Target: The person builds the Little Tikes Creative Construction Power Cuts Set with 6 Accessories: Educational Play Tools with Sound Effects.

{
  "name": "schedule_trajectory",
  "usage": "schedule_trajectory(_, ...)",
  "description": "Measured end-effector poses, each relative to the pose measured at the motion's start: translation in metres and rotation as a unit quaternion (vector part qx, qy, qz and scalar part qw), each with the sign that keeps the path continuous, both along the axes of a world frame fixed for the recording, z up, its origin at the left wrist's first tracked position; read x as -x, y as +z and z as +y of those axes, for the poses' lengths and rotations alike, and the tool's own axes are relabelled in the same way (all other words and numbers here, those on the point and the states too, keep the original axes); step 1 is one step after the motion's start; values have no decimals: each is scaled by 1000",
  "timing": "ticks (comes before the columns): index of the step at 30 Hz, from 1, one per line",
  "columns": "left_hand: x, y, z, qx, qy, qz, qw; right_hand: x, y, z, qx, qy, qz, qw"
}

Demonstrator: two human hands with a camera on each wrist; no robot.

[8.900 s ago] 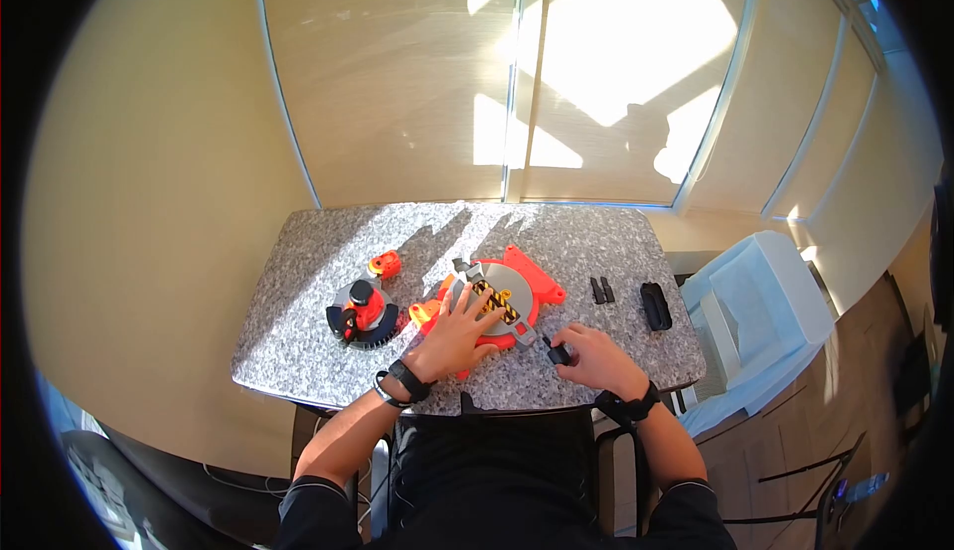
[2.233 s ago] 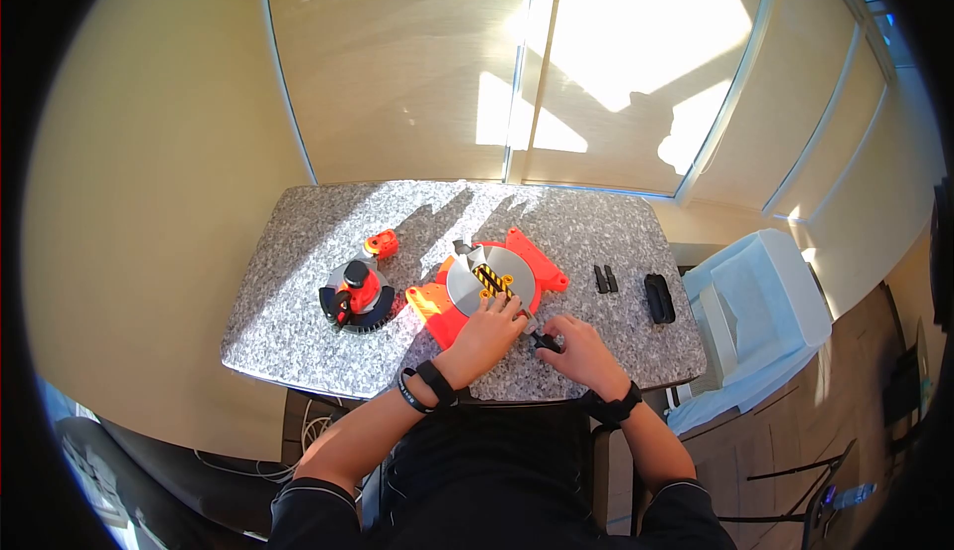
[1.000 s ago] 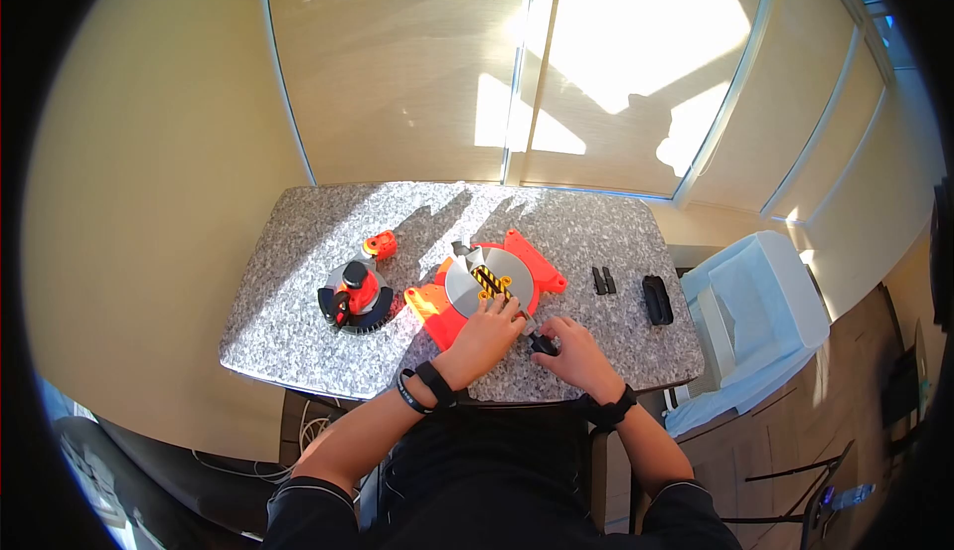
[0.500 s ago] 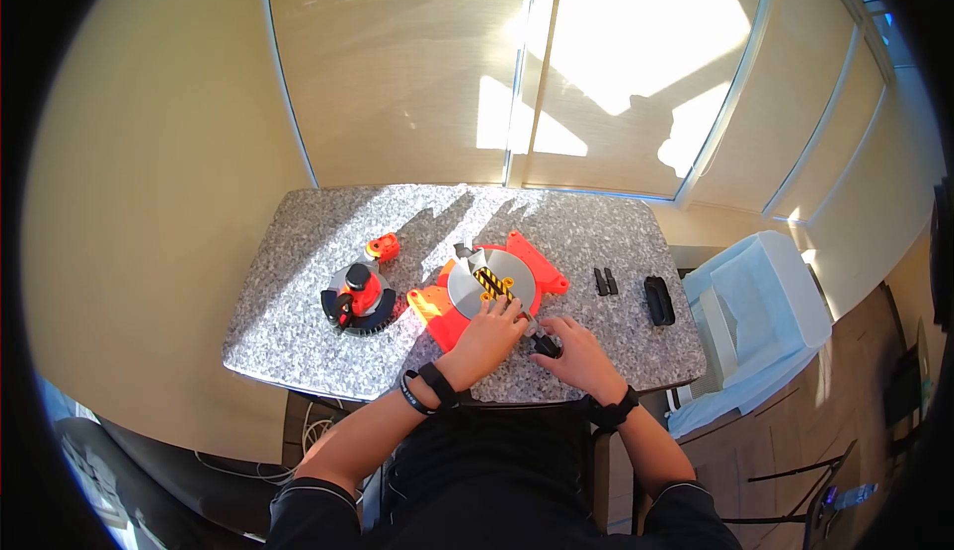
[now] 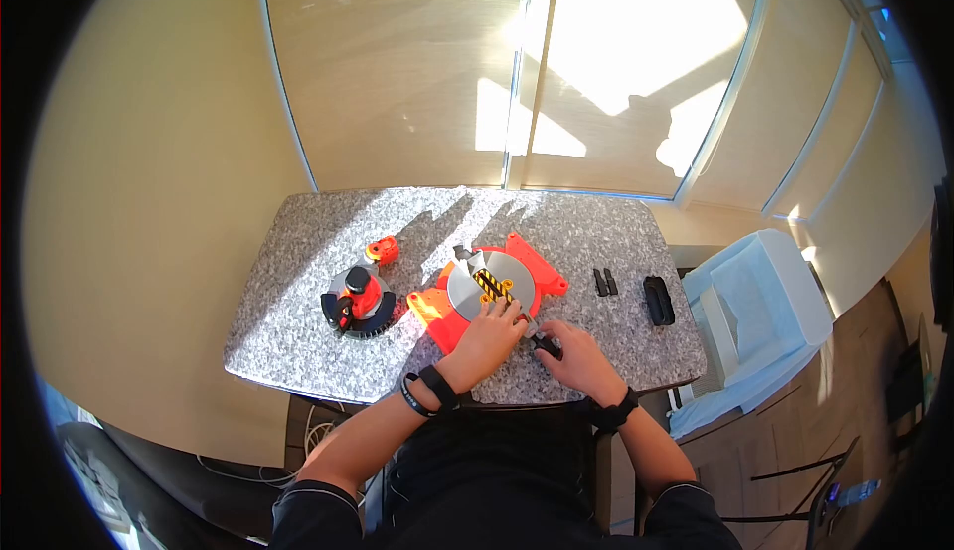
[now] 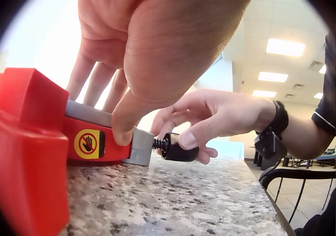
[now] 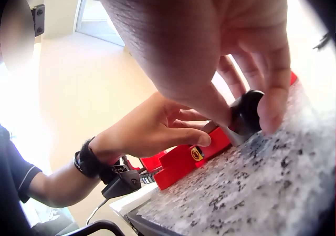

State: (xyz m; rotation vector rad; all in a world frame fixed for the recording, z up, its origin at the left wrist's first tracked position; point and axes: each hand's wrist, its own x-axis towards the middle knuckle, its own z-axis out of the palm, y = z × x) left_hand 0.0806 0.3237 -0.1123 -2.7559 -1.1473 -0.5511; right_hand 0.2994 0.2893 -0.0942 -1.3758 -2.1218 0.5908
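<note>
A red base with a grey round plate (image 5: 467,292) lies on the speckled table. My left hand (image 5: 483,343) rests on the near part of the plate, fingers spread, its thumb against the red side in the left wrist view. At the base's near right edge, my right hand (image 5: 580,359) pinches a black knob (image 5: 548,345). The left wrist view shows that knob (image 6: 180,148) on a dark threaded or coiled shaft that meets a grey block (image 6: 140,147). In the right wrist view, thumb and finger are on either side of the knob (image 7: 247,111).
On the left of the table (image 5: 288,297) stands a red, grey and black saw-like part (image 5: 362,297), with a small red-orange piece (image 5: 383,250) behind it. Two small black pieces (image 5: 605,282) and a black tray-like part (image 5: 659,302) lie to the right. A blue-covered chair (image 5: 760,321) stands beyond.
Since the oldest frame, the left hand has shifted right and nearer the base's edge, and the right hand has brought the black knob against the base. Lately only the right fingers have shifted slightly around it.
</note>
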Motion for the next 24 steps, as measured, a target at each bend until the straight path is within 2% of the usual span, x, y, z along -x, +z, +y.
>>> schedule_trajectory(3,0,2,0,9,-3,-3,1000,2,6,-3,-19,11,-19,1000)
schedule_trajectory(5,0,2,0,8,-2,-5,1000,1,3,-1,8,4,14,1000)
schedule_trajectory(18,-1,1,0,13,2,-2,1000,2,9,-6,31,-9,21,999)
schedule_trajectory(24,0,1,-1,6,1,-5,1000,3,3,-6,-17,3,-18,1000)
